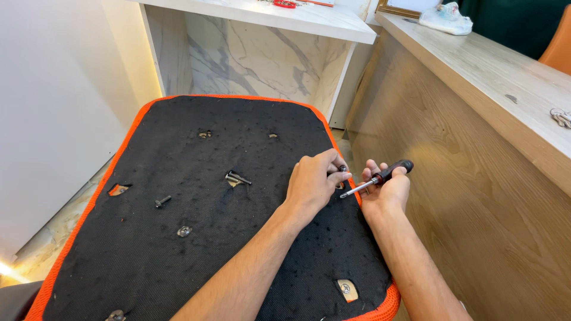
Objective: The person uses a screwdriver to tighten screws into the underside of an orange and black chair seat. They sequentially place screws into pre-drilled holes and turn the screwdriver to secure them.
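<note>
Fastener work at seat underside (208,249) right edge: left hand (312,184) pinches a bolt (343,169) there; right hand (386,190) grip closed round screwdriver (377,178). Judged next: bring tip onto bolt head

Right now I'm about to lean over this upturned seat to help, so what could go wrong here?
The screwdriver in the right hand points its tip at the left hand, which pinches a small screw at the seat's edge; a slip could jab the fingers. The loose bolts lying free on the black underside could roll off if the seat is bumped.
</note>
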